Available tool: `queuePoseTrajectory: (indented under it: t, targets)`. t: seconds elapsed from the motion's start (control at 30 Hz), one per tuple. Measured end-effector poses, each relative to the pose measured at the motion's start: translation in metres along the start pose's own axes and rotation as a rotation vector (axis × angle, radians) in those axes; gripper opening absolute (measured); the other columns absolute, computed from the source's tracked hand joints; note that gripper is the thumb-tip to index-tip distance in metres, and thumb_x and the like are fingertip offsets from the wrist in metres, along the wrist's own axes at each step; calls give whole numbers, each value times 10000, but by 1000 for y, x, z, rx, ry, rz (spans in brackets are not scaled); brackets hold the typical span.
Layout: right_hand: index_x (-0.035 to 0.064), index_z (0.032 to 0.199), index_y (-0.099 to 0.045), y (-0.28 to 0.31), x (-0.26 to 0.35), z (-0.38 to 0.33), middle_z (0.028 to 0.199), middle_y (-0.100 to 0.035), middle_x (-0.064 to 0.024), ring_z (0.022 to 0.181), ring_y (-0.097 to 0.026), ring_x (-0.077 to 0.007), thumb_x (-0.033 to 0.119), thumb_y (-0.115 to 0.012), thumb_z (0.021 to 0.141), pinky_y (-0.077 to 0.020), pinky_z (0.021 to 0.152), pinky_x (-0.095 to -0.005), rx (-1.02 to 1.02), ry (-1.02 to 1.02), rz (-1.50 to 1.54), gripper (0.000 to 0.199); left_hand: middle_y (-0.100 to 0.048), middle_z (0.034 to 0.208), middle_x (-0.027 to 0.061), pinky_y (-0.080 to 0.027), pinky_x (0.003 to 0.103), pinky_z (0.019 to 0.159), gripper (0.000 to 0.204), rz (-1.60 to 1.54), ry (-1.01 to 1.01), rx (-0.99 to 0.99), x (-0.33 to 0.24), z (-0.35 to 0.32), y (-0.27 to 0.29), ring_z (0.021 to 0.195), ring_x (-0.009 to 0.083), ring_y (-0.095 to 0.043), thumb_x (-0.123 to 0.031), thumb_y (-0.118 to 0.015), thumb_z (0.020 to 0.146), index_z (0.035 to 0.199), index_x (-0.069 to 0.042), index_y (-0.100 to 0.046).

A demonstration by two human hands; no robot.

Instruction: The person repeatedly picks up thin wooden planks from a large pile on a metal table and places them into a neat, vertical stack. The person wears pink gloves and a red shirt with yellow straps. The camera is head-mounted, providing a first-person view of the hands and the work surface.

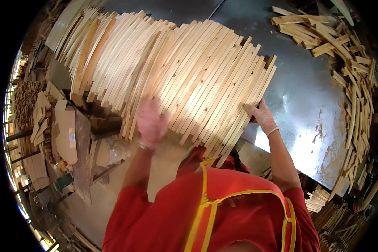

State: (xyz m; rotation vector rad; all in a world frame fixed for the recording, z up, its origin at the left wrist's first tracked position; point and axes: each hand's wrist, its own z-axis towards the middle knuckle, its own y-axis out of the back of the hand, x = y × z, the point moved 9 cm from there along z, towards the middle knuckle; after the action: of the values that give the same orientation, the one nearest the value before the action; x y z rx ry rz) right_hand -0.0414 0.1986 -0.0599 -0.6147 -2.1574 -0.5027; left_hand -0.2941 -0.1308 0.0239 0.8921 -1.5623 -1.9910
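A wide row of pale wooden strips (210, 80) lies side by side on a metal table, slanting from upper right to lower left. Small dark knots dot several of them. At the row's right edge my right hand (263, 119), in a pale glove, grips the outermost strips. Its thumb rests on top while the other fingers go down the side, partly hidden. My left hand (152, 122), also gloved, is smeared by motion over the near ends of the strips left of centre. Its fingers are too blurred to read, and whether it touches the wood is unclear.
Loose wood offcuts (319, 35) are heaped at the far right, with more strips (355, 109) along the table's right rim. The shiny metal tabletop (298, 105) shows beside the row. Boards and a brown upright plank (83, 155) stand at the left, near stacked wood (29, 101).
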Motion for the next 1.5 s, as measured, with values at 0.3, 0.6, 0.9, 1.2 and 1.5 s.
queuePoseTrajectory:
  t: [0.3, 0.6, 0.9, 1.2, 1.5]
  targets:
    - [18, 1579, -471, 10, -57, -16, 1292, -729, -108, 1088, -680, -188, 208, -725, 996, -559, 885, -330, 187, -5, -11, 664, -712, 1170, 73, -528, 339, 970, 422, -1613, 1261, 577, -83, -203, -134, 1069, 173, -658, -408, -740, 1020, 1258, -63, -689]
    - [-3, 1588, -441, 18, -83, 18, 1475, -625, -308, 1410, -580, -437, 435, -732, 948, -446, 1188, -443, 97, 196, -280, 829, -725, 1210, 113, -572, 418, 954, 423, -1844, 848, 359, -125, -138, -26, 1086, 248, -711, -432, -673, 1064, 1305, -85, -685]
    - [17, 1651, -349, 49, -36, -29, 1435, -657, -221, 1317, -643, -275, 339, -747, 953, -493, 1122, -380, 237, 206, 3, 865, -651, 770, 16, -458, 257, 542, 694, -1244, 550, 445, -211, -17, 26, 617, 112, -565, -110, -699, 956, 1609, -34, -475]
    - [49, 1677, -314, 39, 26, -91, 1401, -654, -272, 1272, -650, -409, 330, -713, 965, -515, 1106, -473, 348, 411, -512, 863, -618, 1353, 127, -425, 581, 1099, 627, 4, -711, -105, -340, -12, 72, 1299, 354, -547, -348, -790, 785, 1340, -90, -656]
    - [88, 1601, -465, 177, 117, -117, 1495, -615, -220, 1327, -643, -365, 245, -734, 954, -523, 1129, -425, -289, 727, -661, 718, -763, 964, 176, -581, 480, 870, 415, -277, -260, 203, -145, 41, -34, 864, 389, -742, -269, -660, 963, 1371, -205, -693]
